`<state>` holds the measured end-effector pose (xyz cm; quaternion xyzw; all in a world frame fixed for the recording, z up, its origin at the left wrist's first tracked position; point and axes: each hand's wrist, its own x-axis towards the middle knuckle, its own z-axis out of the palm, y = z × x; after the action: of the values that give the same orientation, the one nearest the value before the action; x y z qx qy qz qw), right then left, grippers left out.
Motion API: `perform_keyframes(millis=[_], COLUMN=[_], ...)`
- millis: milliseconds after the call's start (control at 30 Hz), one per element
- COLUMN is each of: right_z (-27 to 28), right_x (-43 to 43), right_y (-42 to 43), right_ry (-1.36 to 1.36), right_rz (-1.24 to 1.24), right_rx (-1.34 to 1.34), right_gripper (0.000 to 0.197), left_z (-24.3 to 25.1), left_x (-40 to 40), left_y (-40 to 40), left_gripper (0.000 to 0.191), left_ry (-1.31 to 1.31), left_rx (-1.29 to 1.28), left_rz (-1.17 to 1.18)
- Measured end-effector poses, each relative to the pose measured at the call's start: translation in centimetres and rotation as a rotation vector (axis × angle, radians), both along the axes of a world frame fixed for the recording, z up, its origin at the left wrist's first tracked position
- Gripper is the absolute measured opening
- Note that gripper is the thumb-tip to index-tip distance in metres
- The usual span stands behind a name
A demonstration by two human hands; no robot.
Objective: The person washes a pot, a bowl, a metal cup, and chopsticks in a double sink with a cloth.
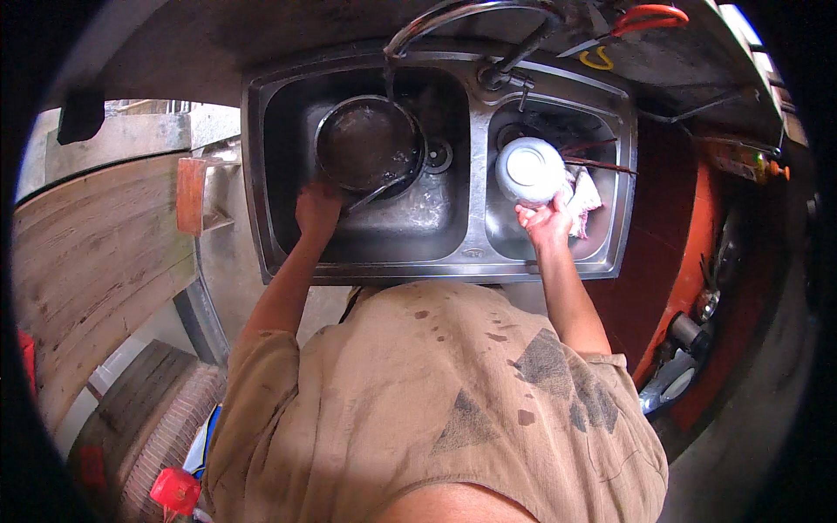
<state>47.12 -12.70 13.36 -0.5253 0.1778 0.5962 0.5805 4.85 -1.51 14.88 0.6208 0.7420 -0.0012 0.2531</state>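
Observation:
My left hand (319,208) is at the near left rim of a round, dark metal pan (369,145) in the larger sink basin (288,229). Shadow hides its fingers, so I cannot tell whether they grip the rim. A thin metal strip, perhaps a handle, slants across the pan's near right edge. In the smaller basin (516,245), my right hand (548,221) holds a white bowl (528,171), its base facing up. Beside the bowl lie a crumpled cloth (582,199) and several chopsticks (600,163).
A curved chrome faucet (451,12) hangs over the pan, with a thin stream below its spout. Behind the sink are orange-handled scissors (647,19) and a yellow hook-shaped piece (596,60). A bottle (745,163) and metal utensils (707,302) are at right, a wooden panel (104,248) at left.

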Motion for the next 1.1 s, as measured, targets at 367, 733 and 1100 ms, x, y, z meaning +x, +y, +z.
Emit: perform_keyframes(millis=[367,733,1100], right_z=[9.0,-20.9,-13.7], right_x=[-4.0,-12.0,-23.8], right_y=[5.9,25.7,17.9], right_ry=[-1.496,-1.788,-1.545], right_rz=[0.53,1.265,1.04], right_rx=[0.084,-0.297,0.204], right_gripper=[0.031,0.022,0.018], left_z=[-1.7,-6.6,-4.7], left_x=[-3.6,0.2,-0.6], left_y=[-2.1,6.5,7.8], left_gripper=[0.04,0.037,0.049], left_ry=[-0.047,-0.697,-0.398], left_rx=[-0.242,0.227,0.129], left_rz=[0.172,0.543,0.392])
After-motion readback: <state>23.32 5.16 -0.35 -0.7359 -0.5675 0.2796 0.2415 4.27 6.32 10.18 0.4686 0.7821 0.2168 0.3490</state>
